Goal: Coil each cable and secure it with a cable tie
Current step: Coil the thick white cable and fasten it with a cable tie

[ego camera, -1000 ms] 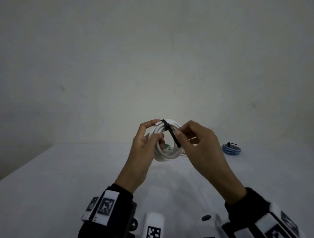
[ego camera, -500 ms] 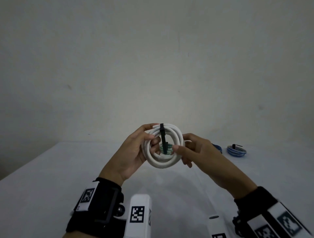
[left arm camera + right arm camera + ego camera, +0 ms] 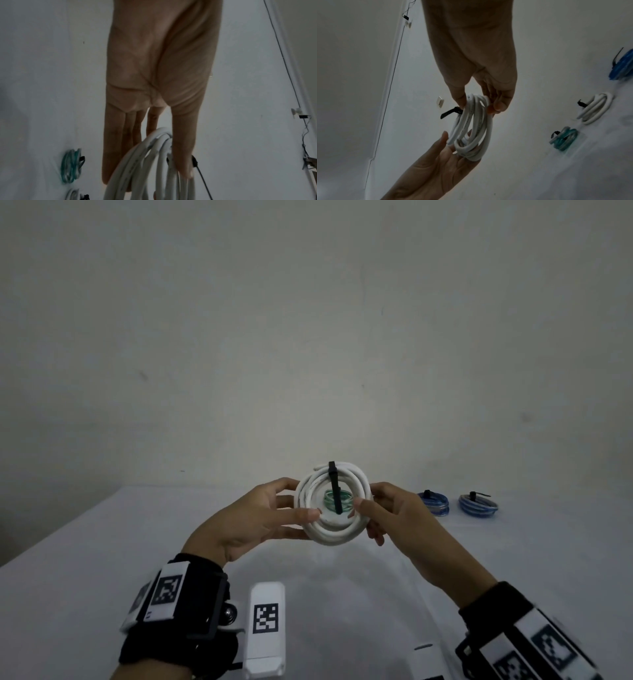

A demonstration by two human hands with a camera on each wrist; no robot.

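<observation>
Both hands, left hand and right hand, now hold the white cable coil by its sides above the tabletop. Right fingers have let go of the black cable tie, so I think it is fastened, ready to set down

A thick white cable is wound into a round coil of several loops, held upright above the table. A black cable tie wraps over the top of the coil, its tail hanging down across the opening, apparently fastened.
</observation>
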